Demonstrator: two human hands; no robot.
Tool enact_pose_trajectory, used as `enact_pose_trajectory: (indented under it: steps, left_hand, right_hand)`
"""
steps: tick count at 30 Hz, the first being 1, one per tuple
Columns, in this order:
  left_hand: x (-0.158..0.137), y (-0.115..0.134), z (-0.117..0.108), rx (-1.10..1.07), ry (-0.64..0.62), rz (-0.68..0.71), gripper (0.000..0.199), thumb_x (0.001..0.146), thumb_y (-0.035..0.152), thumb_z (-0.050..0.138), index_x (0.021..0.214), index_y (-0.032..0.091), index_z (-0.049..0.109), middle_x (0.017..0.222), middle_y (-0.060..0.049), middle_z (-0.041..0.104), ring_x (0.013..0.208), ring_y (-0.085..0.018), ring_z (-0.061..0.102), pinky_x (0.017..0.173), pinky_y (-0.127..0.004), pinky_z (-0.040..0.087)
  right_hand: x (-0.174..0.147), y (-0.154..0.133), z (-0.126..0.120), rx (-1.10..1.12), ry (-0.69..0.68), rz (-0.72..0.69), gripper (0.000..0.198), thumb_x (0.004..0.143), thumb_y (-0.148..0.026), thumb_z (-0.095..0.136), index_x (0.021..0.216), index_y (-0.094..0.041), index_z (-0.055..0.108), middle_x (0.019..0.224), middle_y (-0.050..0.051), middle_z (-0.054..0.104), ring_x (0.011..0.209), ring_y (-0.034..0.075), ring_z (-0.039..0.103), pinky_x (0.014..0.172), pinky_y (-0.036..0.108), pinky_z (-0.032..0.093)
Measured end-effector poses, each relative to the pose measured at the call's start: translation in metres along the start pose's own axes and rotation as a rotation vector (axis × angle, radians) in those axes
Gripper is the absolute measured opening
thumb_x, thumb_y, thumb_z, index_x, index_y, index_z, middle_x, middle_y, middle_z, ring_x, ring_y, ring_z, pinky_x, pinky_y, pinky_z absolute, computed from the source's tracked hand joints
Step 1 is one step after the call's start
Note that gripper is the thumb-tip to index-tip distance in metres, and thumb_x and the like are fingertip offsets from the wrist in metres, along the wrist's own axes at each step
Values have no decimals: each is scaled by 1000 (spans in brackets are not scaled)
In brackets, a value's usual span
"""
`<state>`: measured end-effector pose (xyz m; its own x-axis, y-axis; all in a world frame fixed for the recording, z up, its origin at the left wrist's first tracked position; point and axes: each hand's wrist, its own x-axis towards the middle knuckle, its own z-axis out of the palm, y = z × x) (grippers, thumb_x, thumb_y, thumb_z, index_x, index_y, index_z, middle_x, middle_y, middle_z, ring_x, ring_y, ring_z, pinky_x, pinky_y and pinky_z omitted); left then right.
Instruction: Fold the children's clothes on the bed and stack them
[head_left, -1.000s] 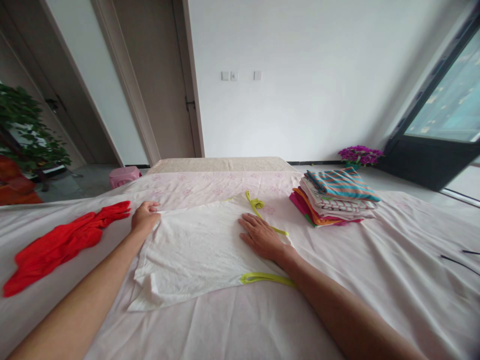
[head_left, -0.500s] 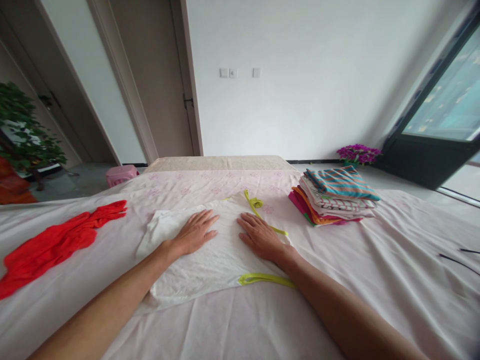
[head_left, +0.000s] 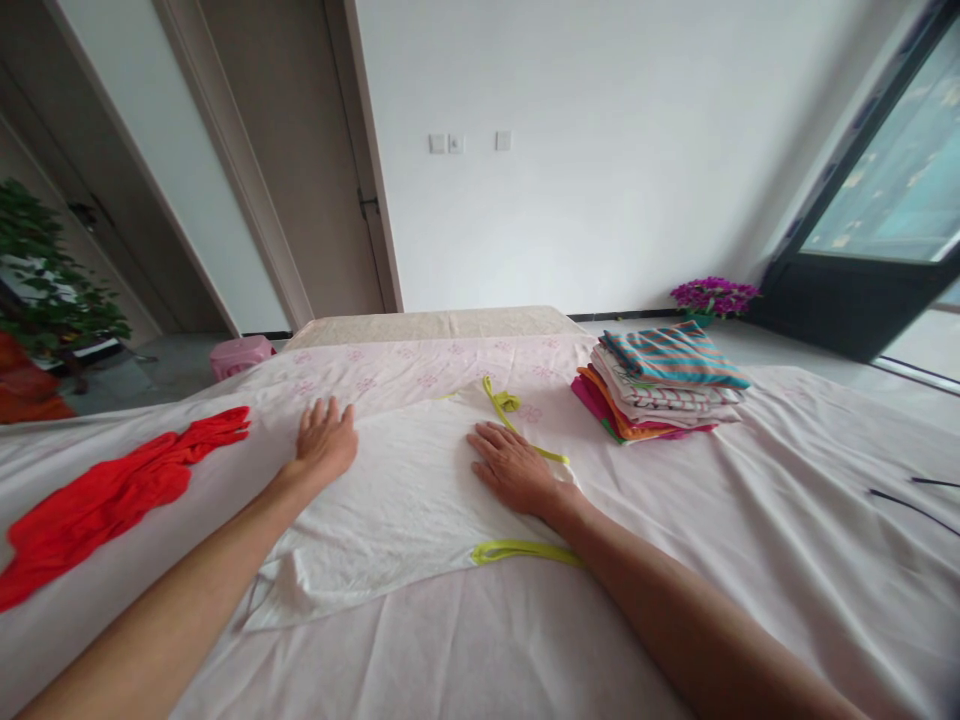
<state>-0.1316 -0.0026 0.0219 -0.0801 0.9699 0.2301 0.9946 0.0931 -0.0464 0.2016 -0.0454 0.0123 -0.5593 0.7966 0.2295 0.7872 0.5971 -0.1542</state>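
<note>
A white tank top [head_left: 405, 490] with yellow-green trim lies spread on the pale pink bedsheet [head_left: 450, 650], its straps toward the right. My left hand [head_left: 327, 440] rests flat on the garment's left end, fingers stretched out and pointing away from me. On the part near the straps, my right hand [head_left: 514, 467] lies flat with its fingers extended. Neither hand grips anything. Small wrinkles run across the white cloth, and its near left corner is a little rumpled.
Left of the top lies a crumpled red garment [head_left: 112, 490]. A stack of folded clothes [head_left: 667, 385], a blue and orange striped one uppermost, sits at the right. Beyond the sheet are a pink stool [head_left: 241, 357], purple flowers [head_left: 712, 297] and a potted plant [head_left: 52, 270].
My left hand has slid leftward over the white top to its left end, and the cloth there is flatter and stretched farther out. My right hand has stayed in place on the garment.
</note>
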Motion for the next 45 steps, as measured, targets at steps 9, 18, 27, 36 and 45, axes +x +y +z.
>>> enact_pose_trajectory:
  steps: [9,18,27,36,45]
  left_hand:
    - [0,128,21,-184,-68,421,60,98,49,31,149,19,39,157,-11,34,146,-26,28,118,-40,23]
    - [-7,8,26,-96,-69,115,58,98,44,30,149,17,37,156,-15,35,145,-31,29,116,-49,22]
    - [-40,48,-9,-78,23,-102,58,92,30,43,145,6,42,154,-23,35,145,-37,25,116,-50,19]
    - [-104,126,-10,-161,-63,85,66,96,50,33,151,13,32,157,-20,30,147,-32,23,117,-50,20]
    - [-160,-3,-9,-38,-44,-96,68,96,55,28,151,15,33,155,-23,32,145,-36,28,112,-56,23]
  right_hand:
    - [0,2,-1,10,8,-18,53,99,-40,38,145,-13,43,151,14,41,142,23,33,120,40,23]
    - [0,7,4,29,-12,-10,55,100,-42,36,147,-14,40,153,12,39,144,22,30,121,39,21]
    - [2,-1,1,38,52,44,49,97,-36,42,140,-15,47,148,12,45,137,23,40,116,38,28]
    - [-2,-1,-2,24,23,63,43,98,-34,41,137,-19,47,148,12,45,135,21,43,111,37,33]
    - [-3,-4,-7,23,-6,66,40,98,-35,38,135,-22,48,148,10,45,135,22,43,110,39,34]
